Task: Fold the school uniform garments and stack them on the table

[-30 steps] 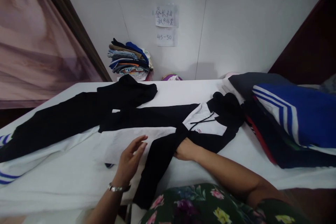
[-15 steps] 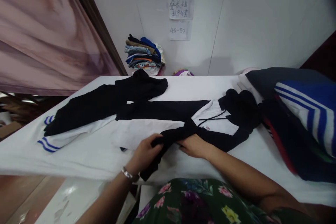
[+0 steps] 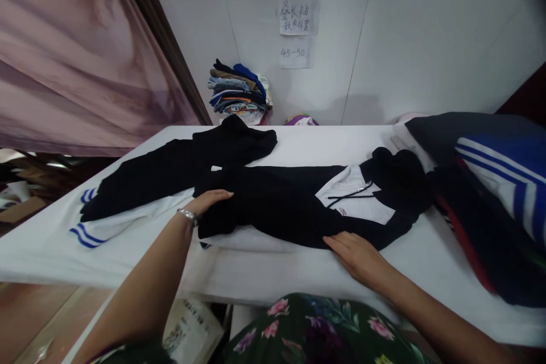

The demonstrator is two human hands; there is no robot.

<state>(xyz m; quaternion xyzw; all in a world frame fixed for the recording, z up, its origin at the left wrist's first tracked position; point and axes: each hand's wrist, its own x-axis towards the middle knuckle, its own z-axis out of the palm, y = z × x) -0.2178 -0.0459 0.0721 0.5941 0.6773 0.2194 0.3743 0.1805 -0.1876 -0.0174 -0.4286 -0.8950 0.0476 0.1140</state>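
A black and white hoodie (image 3: 281,199) lies lengthwise on the white table, its hood (image 3: 398,176) to the right and drawstrings across the white chest panel. Both black sleeves are laid along the body, the nearer one over the white front. My left hand (image 3: 211,200) rests with fingers extended on the cuff end of the near sleeve. At the garment's near edge, my right hand (image 3: 354,253) lies flat, fingertips touching the black fabric by the shoulder.
Further left lies a black garment (image 3: 149,176) over white fabric with blue stripes. Folded clothes, including a blue and white striped piece (image 3: 503,165), are piled on the right. A clothes stack (image 3: 239,91) stands behind the table (image 3: 145,264), below paper signs (image 3: 298,17).
My left hand has moved the near black sleeve up and left onto the hoodie's front and loosened its grip. My right hand has come out from under the sleeve to the near edge.
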